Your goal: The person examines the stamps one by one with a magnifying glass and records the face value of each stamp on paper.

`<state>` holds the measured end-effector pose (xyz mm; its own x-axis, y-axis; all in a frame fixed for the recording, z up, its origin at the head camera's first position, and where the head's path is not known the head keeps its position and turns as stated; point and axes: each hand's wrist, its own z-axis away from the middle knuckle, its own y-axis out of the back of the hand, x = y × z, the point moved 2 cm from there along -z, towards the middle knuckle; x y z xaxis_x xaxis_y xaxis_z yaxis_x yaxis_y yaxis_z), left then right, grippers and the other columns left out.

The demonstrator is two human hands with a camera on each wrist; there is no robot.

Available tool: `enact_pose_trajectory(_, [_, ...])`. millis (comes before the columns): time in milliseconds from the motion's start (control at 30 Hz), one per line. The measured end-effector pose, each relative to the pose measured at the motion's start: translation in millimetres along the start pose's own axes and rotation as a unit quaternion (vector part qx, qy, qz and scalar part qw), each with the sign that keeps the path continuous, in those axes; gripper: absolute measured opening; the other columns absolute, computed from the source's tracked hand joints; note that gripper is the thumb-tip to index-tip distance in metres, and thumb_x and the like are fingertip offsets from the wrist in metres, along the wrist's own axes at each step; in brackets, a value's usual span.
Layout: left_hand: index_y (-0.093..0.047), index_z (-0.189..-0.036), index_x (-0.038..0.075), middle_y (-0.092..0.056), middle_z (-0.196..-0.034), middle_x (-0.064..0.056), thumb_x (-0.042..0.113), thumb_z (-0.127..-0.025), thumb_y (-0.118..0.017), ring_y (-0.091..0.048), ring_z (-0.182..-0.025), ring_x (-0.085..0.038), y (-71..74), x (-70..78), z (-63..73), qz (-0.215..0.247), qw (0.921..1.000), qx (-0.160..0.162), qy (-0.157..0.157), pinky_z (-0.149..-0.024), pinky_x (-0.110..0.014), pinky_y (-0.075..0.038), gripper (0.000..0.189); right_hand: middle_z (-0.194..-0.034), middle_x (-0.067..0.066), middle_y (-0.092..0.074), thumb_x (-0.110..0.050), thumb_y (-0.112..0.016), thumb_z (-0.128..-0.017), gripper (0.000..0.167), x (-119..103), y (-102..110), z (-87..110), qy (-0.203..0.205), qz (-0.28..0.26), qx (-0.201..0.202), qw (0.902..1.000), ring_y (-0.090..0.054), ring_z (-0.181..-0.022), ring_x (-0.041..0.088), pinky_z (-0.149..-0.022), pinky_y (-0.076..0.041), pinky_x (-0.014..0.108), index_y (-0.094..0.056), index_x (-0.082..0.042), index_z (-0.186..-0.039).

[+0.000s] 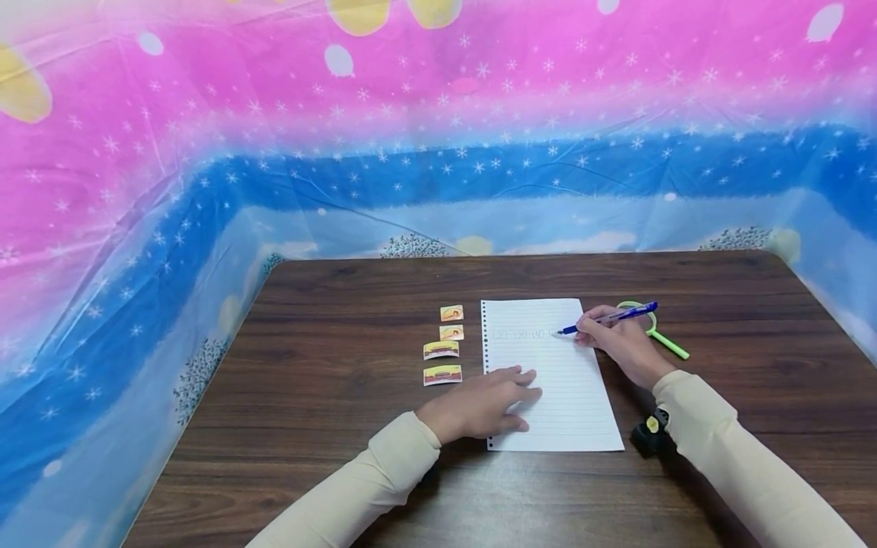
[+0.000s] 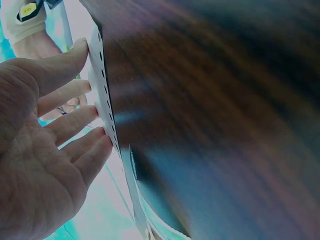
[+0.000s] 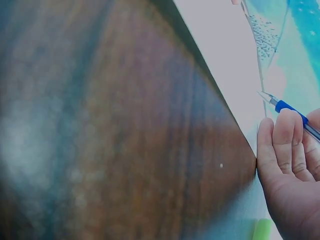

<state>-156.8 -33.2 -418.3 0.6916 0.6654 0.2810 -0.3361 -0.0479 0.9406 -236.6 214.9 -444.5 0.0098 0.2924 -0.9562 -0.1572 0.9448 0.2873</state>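
A white lined sheet of paper with punched holes along its left edge lies on the dark wooden table. My left hand rests flat on the sheet's lower left, fingers straight; the left wrist view shows those fingers on the punched edge. My right hand grips a blue pen, its tip touching the sheet's first line beside faint writing. In the right wrist view the pen runs between my fingers.
Several small picture cards lie in a column left of the sheet. A green looped tool lies behind my right hand. A black and yellow wrist camera sits at the sheet's lower right corner. A pink and blue starred cloth surrounds the table.
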Motion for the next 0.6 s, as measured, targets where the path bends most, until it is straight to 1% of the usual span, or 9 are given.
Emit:
enact_pose_trajectory(300, [-0.053, -0.149, 0.014, -0.038, -0.160, -0.007, 0.032, -0.099, -0.067, -0.032, -0.149, -0.024, 2.8, 1.8, -0.6, 0.007, 1.0000, -0.004, -0.002, -0.118, -0.037, -0.031, 0.055, -0.099, 0.017, -0.070, -0.020, -0.063, -0.100, 0.029, -3.1, 2.4, 0.7, -0.003, 0.013, -0.001, 0.9999, -0.070, -0.087, 0.015, -0.084, -0.055, 0.020, -0.059, 0.006, -0.111])
enact_pose_trajectory(433, [-0.053, -0.149, 0.014, -0.038, -0.160, -0.007, 0.032, -0.099, -0.067, -0.031, -0.150, -0.024, 2.0, 1.6, -0.6, 0.006, 0.9999, -0.008, 0.002, -0.118, -0.037, -0.031, 0.055, -0.101, 0.017, -0.070, -0.021, -0.062, -0.101, 0.029, -2.2, 2.0, 0.9, -0.011, -0.014, -0.003, 0.9998, -0.069, -0.089, 0.014, -0.085, -0.055, 0.020, -0.057, 0.006, -0.113])
enact_pose_trajectory(600, [-0.053, -0.149, 0.015, -0.037, -0.160, -0.006, 0.033, -0.099, -0.067, -0.031, -0.150, -0.023, 0.2, 0.4, -0.3, 0.000, 1.0000, -0.007, 0.002, -0.118, -0.036, -0.031, 0.055, -0.107, 0.023, -0.068, -0.022, -0.062, -0.103, 0.029, -1.5, 0.7, 0.8, -0.012, -0.029, -0.002, 0.9995, -0.068, -0.090, 0.015, -0.085, -0.056, 0.021, -0.055, 0.004, -0.113])
